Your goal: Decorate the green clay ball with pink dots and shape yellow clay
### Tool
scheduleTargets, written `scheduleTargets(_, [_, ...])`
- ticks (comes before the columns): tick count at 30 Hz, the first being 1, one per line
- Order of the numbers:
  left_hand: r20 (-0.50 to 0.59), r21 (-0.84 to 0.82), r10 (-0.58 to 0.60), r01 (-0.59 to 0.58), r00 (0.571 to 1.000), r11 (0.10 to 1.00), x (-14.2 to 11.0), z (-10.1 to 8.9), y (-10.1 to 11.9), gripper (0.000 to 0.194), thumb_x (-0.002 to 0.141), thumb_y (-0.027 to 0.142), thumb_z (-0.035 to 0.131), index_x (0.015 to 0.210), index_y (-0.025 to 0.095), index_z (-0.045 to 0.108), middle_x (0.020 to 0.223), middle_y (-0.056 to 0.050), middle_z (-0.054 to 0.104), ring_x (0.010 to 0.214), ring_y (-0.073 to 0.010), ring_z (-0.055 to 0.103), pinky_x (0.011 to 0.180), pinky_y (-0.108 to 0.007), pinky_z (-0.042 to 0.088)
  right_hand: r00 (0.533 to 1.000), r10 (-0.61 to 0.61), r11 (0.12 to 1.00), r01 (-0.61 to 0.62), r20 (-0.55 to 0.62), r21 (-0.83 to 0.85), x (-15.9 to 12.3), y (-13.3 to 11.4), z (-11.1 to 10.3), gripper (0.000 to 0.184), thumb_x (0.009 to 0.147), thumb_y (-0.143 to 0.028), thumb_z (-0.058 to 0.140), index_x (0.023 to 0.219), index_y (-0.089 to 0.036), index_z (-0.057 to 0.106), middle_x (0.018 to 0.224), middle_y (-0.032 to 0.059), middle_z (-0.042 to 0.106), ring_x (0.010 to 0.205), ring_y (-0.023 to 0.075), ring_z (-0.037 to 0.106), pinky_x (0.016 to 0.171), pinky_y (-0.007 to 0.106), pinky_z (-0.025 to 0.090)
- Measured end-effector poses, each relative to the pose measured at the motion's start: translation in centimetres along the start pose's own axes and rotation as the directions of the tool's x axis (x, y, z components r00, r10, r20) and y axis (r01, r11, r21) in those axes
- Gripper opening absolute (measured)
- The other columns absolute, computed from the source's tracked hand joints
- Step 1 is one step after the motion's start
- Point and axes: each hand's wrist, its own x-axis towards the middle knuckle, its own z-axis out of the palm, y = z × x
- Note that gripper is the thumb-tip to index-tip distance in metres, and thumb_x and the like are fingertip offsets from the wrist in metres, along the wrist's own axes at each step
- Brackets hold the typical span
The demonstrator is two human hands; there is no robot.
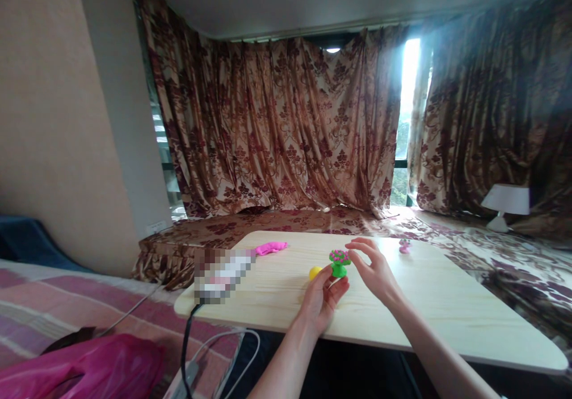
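Observation:
My left hand (320, 301) grips the base of a small green clay tree (339, 270), whose rounded top is dotted with pink bits. The tree stands upright just above the pale wooden table (379, 315). My right hand (370, 266) is raised at the tree's right side, thumb and forefinger curved close together near the top. Whether a tiny bit sits between those fingertips is too small to make out. Behind my left fingers a yellow ball (315, 273) shows in part.
A bright pink packet (270, 248) lies at the table's back left, beside a blurred-out device with a black cable (187, 333). A small pink figure (404, 245) is at the back right. Beyond stands a white lamp (506, 202). A magenta bag (89, 366) rests on the bed.

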Motion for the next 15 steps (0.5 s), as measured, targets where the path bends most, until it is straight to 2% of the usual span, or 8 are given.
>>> scheduleTargets(3, [0.011, 0.013, -0.007, 0.007, 1.0, 1.0, 0.0, 0.0, 0.0, 0.027, 0.074, 0.021, 0.064, 0.098, 0.011, 0.057, 0.082, -0.008, 0.067, 0.07, -0.0178, 0.067, 0.07, -0.028, 0.055, 0.996, 0.073, 0.995, -0.075, 0.051, 0.057, 0.6, 0.5, 0.4, 0.019, 0.077, -0.036, 0.055, 0.084, -0.023, 0.068, 0.102, 0.0056, 0.057, 0.101, 0.0216, 0.052, 0.091, 0.037, 0.04])
scheduleTargets(15, [0.029, 0.022, -0.012, 0.012, 1.0, 1.0, 0.1, -0.1, 0.0, 0.026, 0.074, 0.021, 0.064, 0.097, 0.011, 0.057, 0.081, -0.008, 0.066, 0.072, -0.0176, 0.067, 0.072, -0.028, 0.054, 0.975, 0.185, 0.976, -0.197, 0.12, 0.096, 0.3, 1.0, 0.8, 0.021, 0.076, -0.038, 0.054, 0.084, -0.023, 0.068, 0.101, 0.0049, 0.059, 0.099, 0.022, 0.054, 0.085, 0.037, 0.042])
